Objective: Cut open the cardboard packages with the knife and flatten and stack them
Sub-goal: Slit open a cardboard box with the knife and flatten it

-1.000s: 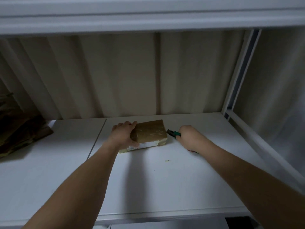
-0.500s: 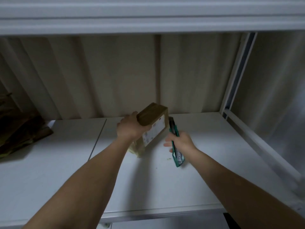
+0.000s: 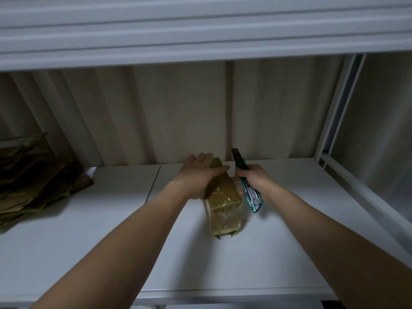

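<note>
A small brown cardboard package [image 3: 225, 210], wrapped in glossy tape, stands on the white shelf [image 3: 278, 241] with one narrow end facing me. My left hand [image 3: 200, 175] lies over its far top side with the fingers fairly straight. My right hand [image 3: 254, 177] grips a green utility knife [image 3: 247, 188] just right of the package. The knife's dark tip points up and away, and its butt end points down toward me.
A pile of flattened brown cardboard [image 3: 38, 177] lies at the far left of the shelf. A beige corrugated wall [image 3: 178, 112] closes the back. A white upright post [image 3: 334, 108] and rail border the right side, and a white shelf [image 3: 200, 32] hangs overhead.
The package went from lying flat, to tilted up, to standing with a narrow end toward me. My right hand raised the knife beside it, tip turned upward.
</note>
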